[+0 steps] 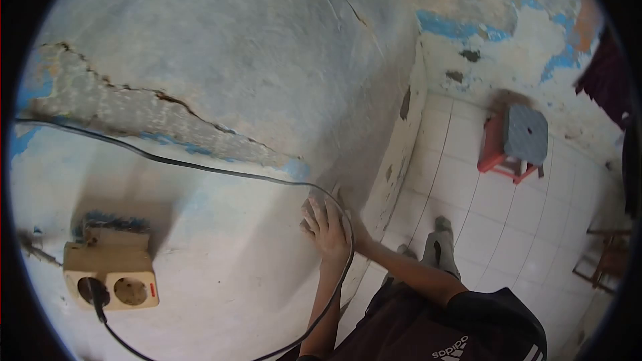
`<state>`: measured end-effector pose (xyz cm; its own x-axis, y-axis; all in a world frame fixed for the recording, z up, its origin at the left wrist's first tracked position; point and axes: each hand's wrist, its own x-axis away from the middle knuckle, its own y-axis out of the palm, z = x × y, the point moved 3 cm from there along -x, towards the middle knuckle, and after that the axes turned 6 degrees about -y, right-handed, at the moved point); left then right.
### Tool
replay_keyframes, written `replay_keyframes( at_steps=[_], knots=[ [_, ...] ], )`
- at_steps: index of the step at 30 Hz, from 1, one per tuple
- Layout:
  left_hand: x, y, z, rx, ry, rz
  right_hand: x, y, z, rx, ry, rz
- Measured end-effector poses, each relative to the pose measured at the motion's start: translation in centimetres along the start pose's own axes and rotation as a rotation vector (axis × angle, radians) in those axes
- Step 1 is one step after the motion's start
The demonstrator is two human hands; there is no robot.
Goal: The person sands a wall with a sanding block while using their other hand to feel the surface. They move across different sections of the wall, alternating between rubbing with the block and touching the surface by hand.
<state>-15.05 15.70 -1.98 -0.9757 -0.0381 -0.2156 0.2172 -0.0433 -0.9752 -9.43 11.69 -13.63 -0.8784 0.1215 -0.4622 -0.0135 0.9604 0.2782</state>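
My left hand (328, 235) lies on the pale plastered wall (221, 241), fingers spread and dusted whitish. At its fingertips is a small greyish patch; I cannot make out whether this is an object or shadow. Just beside it, my right hand (358, 232) is at the wall near the corner, its fingers mostly hidden. A dark cable (221, 169) loops in front of both hands. One end of it runs to a black plug (95, 292) in the left hole of a cream double socket (130, 261). Its other stretch leaves at the far left.
A long crack (175, 101) crosses the wall above the cable, with peeled blue paint around it. A red stool (491, 147) with a grey top stands on the white tiled floor (461, 190). Wooden furniture (605, 261) and dark cloth (607, 83) are at the right edge.
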Motion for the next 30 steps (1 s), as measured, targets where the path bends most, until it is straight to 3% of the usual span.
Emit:
replay_keyframes(
  at_steps=[2, 4, 5, 7, 11, 13, 14, 16, 20, 22, 26, 28, 30],
  knots=[
    [0.2, -0.5, -0.2, 0.054, 0.075, -0.058, 0.8, 0.0, 0.1, -0.096, 0.035, 0.043],
    [0.7, 0.0, -0.6, 0.025, 0.080, -0.141, -1.5, -2.2, -2.0, 0.127, 0.335, 0.109],
    [0.6, 0.3, -0.8, 0.005, 0.078, -0.196, -0.2, -1.5, -1.6, 0.122, 0.339, 0.146],
    [0.5, 0.9, -0.8, -0.033, 0.104, -0.230, 3.0, 0.4, -1.4, 0.162, 0.138, 0.187],
    [1.0, 2.4, -1.8, -0.048, 0.180, -0.245, 8.7, 3.8, -1.4, 0.403, 0.140, 0.147],
    [1.0, 2.4, -1.2, -0.103, 0.216, -0.207, 8.2, 3.0, -0.8, 0.625, -0.020, 0.068],
    [1.2, 2.3, -1.0, -0.150, 0.223, -0.158, 7.6, 2.0, 0.1, 0.629, -0.007, 0.085],
    [1.4, 2.6, -0.7, -0.122, 0.257, -0.150, 6.8, 0.1, 3.4, 0.136, 0.270, 0.348],
    [1.5, 2.4, -0.7, -0.118, 0.265, -0.171, 9.2, 2.0, 6.4, 0.277, 0.305, 0.257],
    [1.5, 2.9, -1.0, -0.122, 0.272, -0.174, 12.0, 4.4, 5.7, 0.568, 0.182, 0.277],
    [1.4, 3.1, -1.0, -0.146, 0.277, -0.158, 12.4, 3.7, 7.2, 0.586, 0.264, 0.262],
    [1.5, 2.8, -0.9, -0.133, 0.288, -0.155, 9.1, 0.8, 6.2, 0.546, 0.172, 0.382],
    [1.6, 2.8, -1.0, -0.126, 0.305, -0.153, 6.9, -1.3, 6.0, 0.399, 0.248, 0.458]
  ],
)
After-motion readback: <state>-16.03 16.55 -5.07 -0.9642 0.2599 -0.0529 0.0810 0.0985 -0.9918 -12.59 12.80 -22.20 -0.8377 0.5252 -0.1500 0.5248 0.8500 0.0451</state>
